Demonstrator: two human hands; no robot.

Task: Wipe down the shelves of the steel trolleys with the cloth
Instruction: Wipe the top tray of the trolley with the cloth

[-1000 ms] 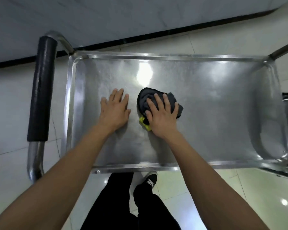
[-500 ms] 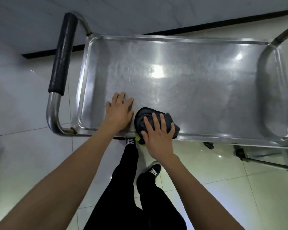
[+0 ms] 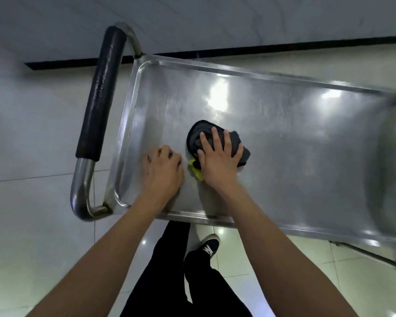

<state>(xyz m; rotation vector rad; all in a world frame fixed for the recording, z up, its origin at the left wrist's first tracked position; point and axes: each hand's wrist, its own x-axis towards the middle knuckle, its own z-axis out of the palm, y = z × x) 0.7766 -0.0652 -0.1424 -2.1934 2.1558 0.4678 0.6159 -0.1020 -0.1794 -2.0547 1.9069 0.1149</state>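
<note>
While the person leans over the trolley, the right hand [image 3: 220,156] lies flat with fingers spread on top of the cloth [image 3: 215,143], pressing it onto the top shelf [image 3: 295,145] rather than gripping it. Just beside it, nearer the shelf's left end, the left hand [image 3: 164,172] rests on bare steel with its fingers curled under, holding nothing and apparently bracing the trolley.

Dark grey and bunched into a wad, the cloth shows a yellow-green edge poking out below the palm; it sits left of the shelf's middle, closer to the near edge than the far one. It looks soft and light, likely to crumple or slide out from under a loose palm, so it seems best held by broad downward pressure across the whole wad, fingers over its far side.

Smooth and glossy, the steel shelf has a raised rim and rounded corners, and ceiling lights glare off it. It probably offers little friction. A black-padded handle [image 3: 101,94] curves off the left end. Pale glossy floor tiles [image 3: 32,133] surround the trolley, with a dark skirting strip [image 3: 284,48] under the wall beyond the far edge.
</note>
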